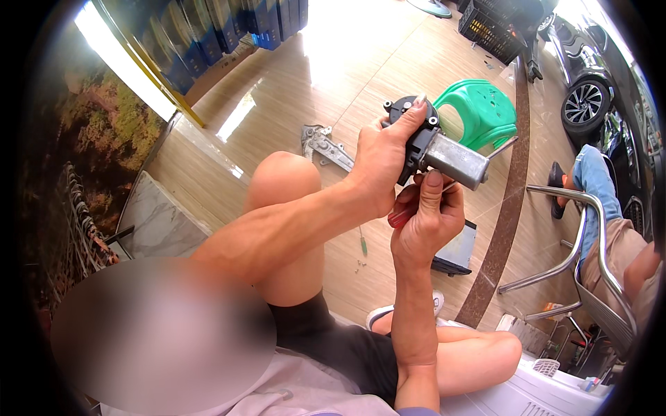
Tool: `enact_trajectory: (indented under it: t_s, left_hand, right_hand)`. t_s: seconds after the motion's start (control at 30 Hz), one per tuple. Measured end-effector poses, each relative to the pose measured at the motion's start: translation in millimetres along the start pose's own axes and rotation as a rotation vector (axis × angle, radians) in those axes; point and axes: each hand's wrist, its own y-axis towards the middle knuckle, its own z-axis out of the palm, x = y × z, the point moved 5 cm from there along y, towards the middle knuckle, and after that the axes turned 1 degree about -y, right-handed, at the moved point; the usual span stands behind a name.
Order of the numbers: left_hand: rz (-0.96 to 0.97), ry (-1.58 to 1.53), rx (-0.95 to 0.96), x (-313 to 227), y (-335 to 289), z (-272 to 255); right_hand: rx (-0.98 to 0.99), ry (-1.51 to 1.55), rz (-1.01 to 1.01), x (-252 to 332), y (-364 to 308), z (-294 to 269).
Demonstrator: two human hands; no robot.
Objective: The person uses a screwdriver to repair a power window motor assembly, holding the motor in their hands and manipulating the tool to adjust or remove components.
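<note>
My left hand (385, 156) is closed around an electric window motor (454, 158), with a black gear housing and a silver cylindrical body. Its thumb presses on the housing. Just below, my right hand (429, 222) is closed around the translucent red handle of a screwdriver (401, 213). A thin metal shaft shows beside its fingers and appears to run behind the motor; its contact with the motor is hidden. Beyond my left wrist, a grey metal window regulator (326, 147) lies on the floor. A green-handled screwdriver (363, 245) and several small screws (359, 265) lie nearer.
A green plastic stool (479, 111) stands past the motor. Behind my right hand is a silver-and-black box (458, 249). At right, another person sits on a metal-framed chair (600, 208) near a black car (624, 90). A black crate (489, 31) and blue-packaged shelving (229, 31) stand farther off.
</note>
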Motion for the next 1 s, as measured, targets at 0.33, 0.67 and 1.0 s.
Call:
enact_trajectory:
  t_s: [0.33, 0.67, 1.0]
  left_hand:
    - [-0.003, 0.062, -0.013, -3.8, -2.3, -0.9]
    - [0.045, 0.11, -0.02, -6.3, -4.1, -4.3]
    - [0.066, 0.122, -0.103, -11.8, -10.3, -9.1]
  right_hand:
    - [0.009, 0.044, 0.005, -3.3, 0.3, 1.0]
    - [0.11, 0.081, 0.166, -7.6, 1.9, -1.2]
    - [0.161, 0.112, 0.286, -4.7, -2.3, 0.6]
